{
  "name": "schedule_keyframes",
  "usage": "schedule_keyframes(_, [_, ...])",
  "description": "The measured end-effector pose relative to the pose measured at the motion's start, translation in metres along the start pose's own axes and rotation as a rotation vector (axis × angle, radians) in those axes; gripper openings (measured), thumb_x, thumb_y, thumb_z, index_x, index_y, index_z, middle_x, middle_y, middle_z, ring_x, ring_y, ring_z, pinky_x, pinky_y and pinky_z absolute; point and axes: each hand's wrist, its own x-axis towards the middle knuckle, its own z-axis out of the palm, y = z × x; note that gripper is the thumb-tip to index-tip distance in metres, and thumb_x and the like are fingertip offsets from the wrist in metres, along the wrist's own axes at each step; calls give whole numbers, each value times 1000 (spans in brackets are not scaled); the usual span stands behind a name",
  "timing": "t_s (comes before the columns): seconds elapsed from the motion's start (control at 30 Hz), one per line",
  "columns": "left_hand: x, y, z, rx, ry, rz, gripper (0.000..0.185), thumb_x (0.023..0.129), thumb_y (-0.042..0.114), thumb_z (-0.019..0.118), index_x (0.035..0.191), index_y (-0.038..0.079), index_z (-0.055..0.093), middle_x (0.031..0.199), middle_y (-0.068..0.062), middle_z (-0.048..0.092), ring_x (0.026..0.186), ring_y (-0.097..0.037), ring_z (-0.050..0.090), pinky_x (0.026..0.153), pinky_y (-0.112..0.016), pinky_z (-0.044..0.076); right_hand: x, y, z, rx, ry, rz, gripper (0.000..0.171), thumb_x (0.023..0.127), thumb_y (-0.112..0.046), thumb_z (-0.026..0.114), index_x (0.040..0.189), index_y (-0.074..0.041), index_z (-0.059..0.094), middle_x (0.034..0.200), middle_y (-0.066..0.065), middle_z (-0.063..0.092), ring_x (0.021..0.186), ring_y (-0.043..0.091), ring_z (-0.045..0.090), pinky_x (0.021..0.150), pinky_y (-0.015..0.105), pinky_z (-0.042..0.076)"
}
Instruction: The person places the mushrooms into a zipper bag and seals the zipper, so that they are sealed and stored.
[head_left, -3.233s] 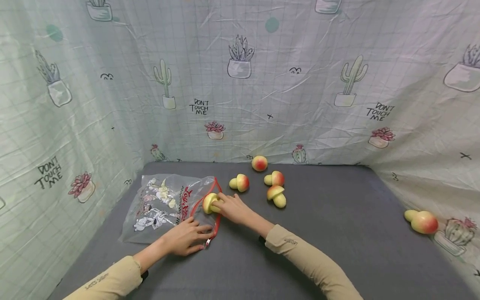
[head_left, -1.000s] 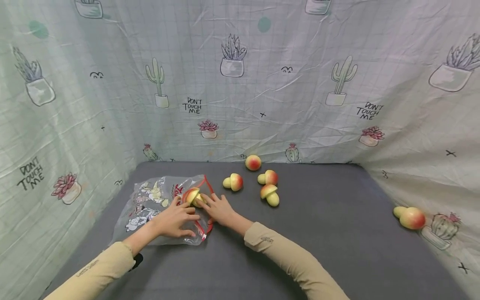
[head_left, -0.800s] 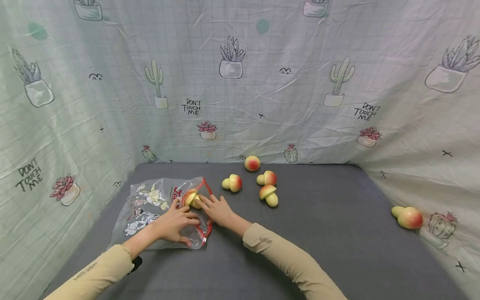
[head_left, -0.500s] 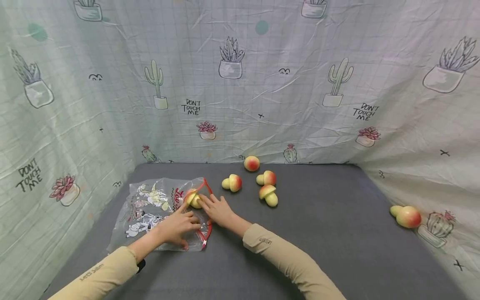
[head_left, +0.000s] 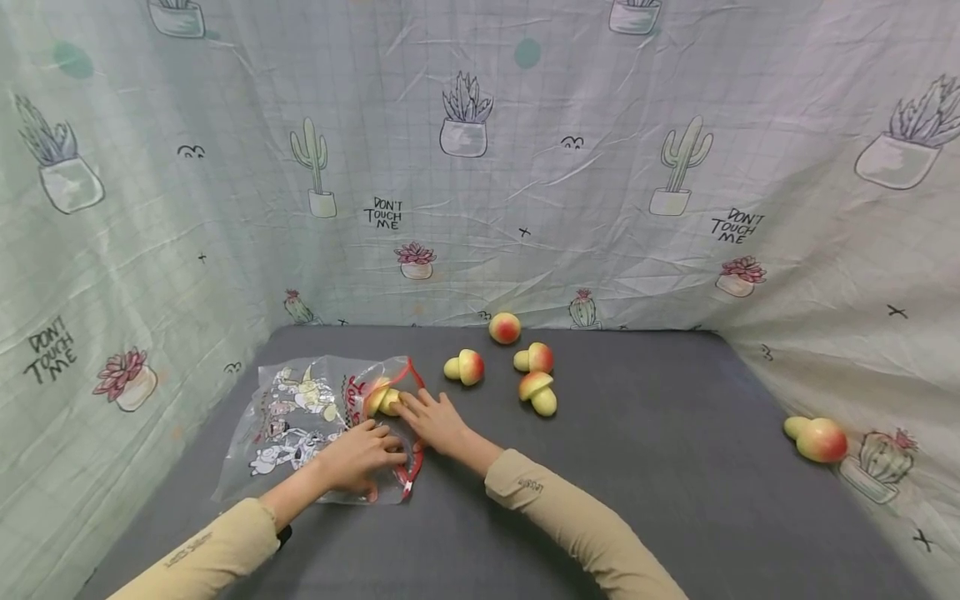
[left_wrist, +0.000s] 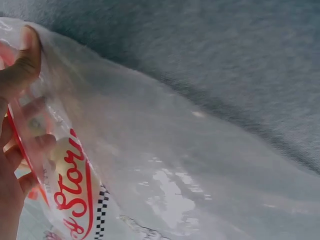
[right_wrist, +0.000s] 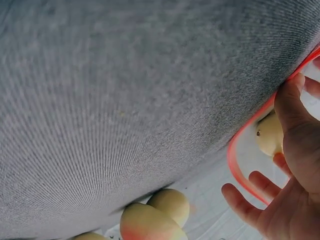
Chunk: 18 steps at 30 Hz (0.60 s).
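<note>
1. Mushroom (head_left: 380, 400), partly hidden, lies in the mouth of the clear bag (head_left: 303, 417).
2. Right hand (head_left: 435, 423): loosely spread, touching the stem.
3. Left hand (head_left: 358, 458): fingers veiled by plastic; cannot tell whether gripping.

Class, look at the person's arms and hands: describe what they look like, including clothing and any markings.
The left hand and right hand wear no gloves. The left sleeve and right sleeve are beige, wrinkled and end short of the hands. Each bears dark lettering near its end, too small to read. A black item, mostly hidden, shows beneath the left sleeve's end.
</note>
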Motion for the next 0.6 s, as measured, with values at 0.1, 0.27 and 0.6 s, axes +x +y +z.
schedule_keyframes(0.1, [-2, 1, 0, -16, -8, -1, 66, 51, 54, 70, 113, 33, 58, 112, 6, 61, 85, -16, 52, 73, -38, 40, 2, 3, -1, 4, -23, -19, 82, 69, -60, 55, 139, -26, 27, 142, -7, 30, 117, 14, 38, 83, 34, 44])
schedule_keyframes(0.27, [-6, 3, -1, -7, -29, -3, 69, 53, 54, 68, 118, 39, 54, 117, 5, 59, 87, -18, 53, 78, -44, 43, 8, 6, -4, 32, -77, -53, 84, 69, -61, 54, 140, -26, 25, 145, -8, 26, 121, 16, 37, 87, 35, 44])
schedule_keyframes(0.6, [-10, 4, -2, -31, -42, -22, 69, 56, 52, 68, 122, 38, 52, 121, 5, 57, 87, -16, 53, 77, -41, 41, 21, 20, -1, 196, -135, -141, 85, 70, -59, 58, 141, -27, 24, 146, -7, 24, 123, 19, 36, 90, 39, 43])
